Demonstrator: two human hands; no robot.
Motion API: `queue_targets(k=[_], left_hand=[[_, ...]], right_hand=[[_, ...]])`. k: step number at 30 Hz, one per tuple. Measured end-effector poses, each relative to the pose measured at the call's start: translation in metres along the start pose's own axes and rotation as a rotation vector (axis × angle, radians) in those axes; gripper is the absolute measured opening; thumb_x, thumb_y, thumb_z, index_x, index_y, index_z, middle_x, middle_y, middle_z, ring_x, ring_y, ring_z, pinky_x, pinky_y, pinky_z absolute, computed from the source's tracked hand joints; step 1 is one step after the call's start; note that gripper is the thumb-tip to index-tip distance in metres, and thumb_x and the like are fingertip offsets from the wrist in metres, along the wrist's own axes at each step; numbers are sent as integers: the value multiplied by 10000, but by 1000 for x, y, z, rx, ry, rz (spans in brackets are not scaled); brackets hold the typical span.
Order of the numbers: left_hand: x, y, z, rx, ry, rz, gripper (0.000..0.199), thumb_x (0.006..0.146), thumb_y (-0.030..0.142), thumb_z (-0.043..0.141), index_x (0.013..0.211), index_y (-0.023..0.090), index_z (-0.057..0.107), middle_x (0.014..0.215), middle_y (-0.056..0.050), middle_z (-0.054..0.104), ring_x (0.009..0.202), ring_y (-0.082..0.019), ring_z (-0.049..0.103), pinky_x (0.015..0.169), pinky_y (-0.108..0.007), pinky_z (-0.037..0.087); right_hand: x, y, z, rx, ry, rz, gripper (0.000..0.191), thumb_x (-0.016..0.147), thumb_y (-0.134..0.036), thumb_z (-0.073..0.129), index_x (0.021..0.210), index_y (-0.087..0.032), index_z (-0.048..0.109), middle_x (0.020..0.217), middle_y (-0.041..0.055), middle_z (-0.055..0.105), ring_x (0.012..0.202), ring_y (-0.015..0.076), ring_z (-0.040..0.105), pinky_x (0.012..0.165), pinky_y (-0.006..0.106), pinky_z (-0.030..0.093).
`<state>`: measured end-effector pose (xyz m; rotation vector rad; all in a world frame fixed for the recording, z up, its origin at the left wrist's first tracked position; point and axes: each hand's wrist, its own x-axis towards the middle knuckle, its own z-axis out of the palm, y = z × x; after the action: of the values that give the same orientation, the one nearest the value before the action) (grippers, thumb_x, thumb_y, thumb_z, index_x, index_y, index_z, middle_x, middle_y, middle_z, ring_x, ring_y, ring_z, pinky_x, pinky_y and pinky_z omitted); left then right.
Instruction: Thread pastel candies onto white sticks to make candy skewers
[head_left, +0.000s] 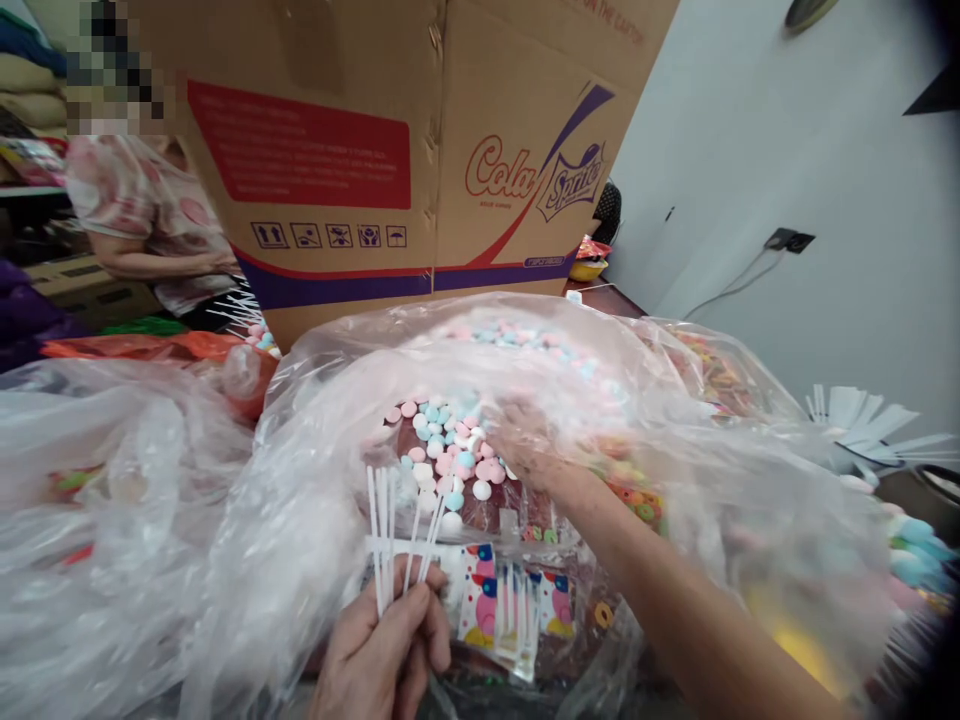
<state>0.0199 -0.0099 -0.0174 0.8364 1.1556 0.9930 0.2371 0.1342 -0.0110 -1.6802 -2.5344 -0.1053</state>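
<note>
Several thin white sticks (384, 530) fan upward from my left hand (394, 640), whose fingers are wrapped round their lower ends. Past them, pink, white and blue round candies (465, 460) lie loose on a dark red surface, partly under clear plastic. My right hand (525, 435) reaches in at the right edge of these candies, beneath or against the plastic; its fingers are blurred and partly hidden. Small printed packets (480, 600) with coloured dots lie just right of my left hand, along with a clear packet of white sticks (517, 615).
A big cardboard carton (337, 130) stands behind the plastic bags (300, 500). Ring-shaped candies (637, 500) are at the right. More white sticks (862, 425) and pastel candies (919, 550) are at the far right. A person (150, 220) is at the back left.
</note>
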Motion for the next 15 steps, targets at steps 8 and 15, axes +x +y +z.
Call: queue_targets(k=[8,15], left_hand=[[1,1,10,-40,60,24,329,794,475,630,926,191,533,606,17,687,246,-6,342,333,-134,153],[-2,3,25,-55,39,28,223,765,364,656,743,182,530,511,59,612,243,13,288,324,-124,125]], right_hand=[[-45,-15,0,-108,-68,69,547,909,-123,409,1452,-182,412,1410,174,515,1323,301,444,1045,466,409],[-60,-16,-17,75,61,114,479,927,-167,433,1405,-133,461,1315,179,584,1225,286,530,1005,462,446]])
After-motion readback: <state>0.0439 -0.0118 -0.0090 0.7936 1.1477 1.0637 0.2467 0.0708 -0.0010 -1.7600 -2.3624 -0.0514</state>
